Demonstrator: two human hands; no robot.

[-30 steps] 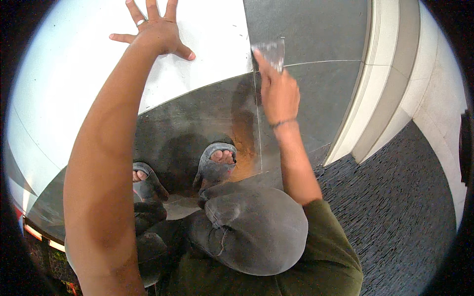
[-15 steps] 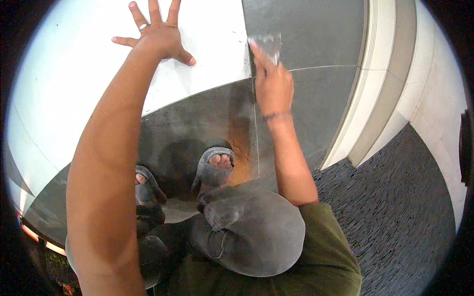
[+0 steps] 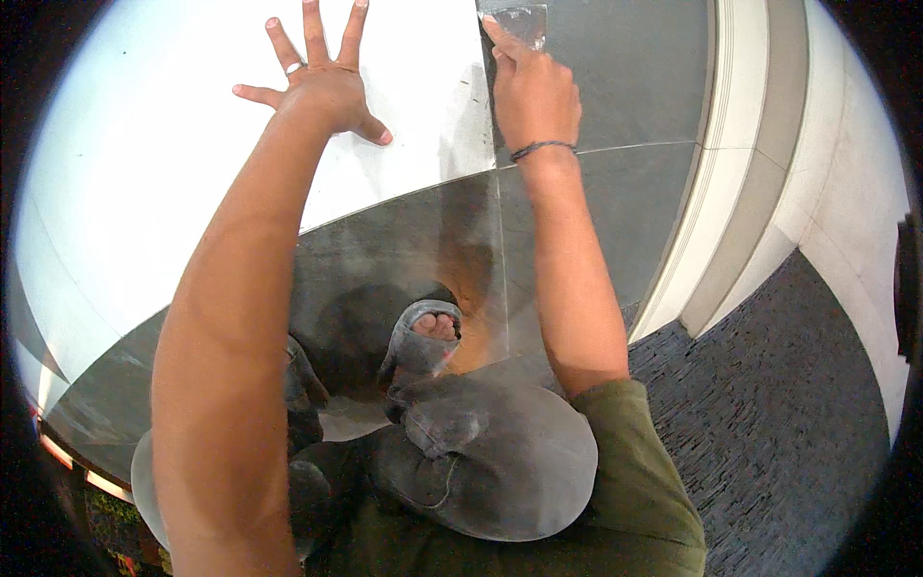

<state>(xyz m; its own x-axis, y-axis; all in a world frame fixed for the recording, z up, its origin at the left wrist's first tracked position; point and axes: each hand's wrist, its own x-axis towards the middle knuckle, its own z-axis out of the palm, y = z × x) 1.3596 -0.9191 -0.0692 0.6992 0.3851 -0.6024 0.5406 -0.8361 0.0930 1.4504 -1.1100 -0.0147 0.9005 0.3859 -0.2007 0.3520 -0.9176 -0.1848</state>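
Observation:
My left hand (image 3: 327, 94) is spread open, pressed on a smooth white floor surface (image 3: 423, 106); a ring is on one finger. Farther right, my right hand (image 3: 536, 101) grips a scraper, with the index finger stretched along it. The scraper's broad, thin blade (image 3: 527, 21) is smeared with whitish residue. It lies on dark grey floor tile (image 3: 625, 82), right beside the straight edge where white meets grey. The scraper's handle is hidden under my hand. Small dark marks dot the white surface near that edge.
My sandalled foot (image 3: 430, 332) and bent knee (image 3: 500, 462) are below, on dusty grey tile. To the right run a pale stepped moulding (image 3: 735, 125) and dark textured flooring (image 3: 760, 404). A brownish patch (image 3: 469, 279) lies near my foot.
My right hand and the scraper have slid farther away along the edge between white and grey. My left hand stays spread on the white surface, and the view has shifted slightly.

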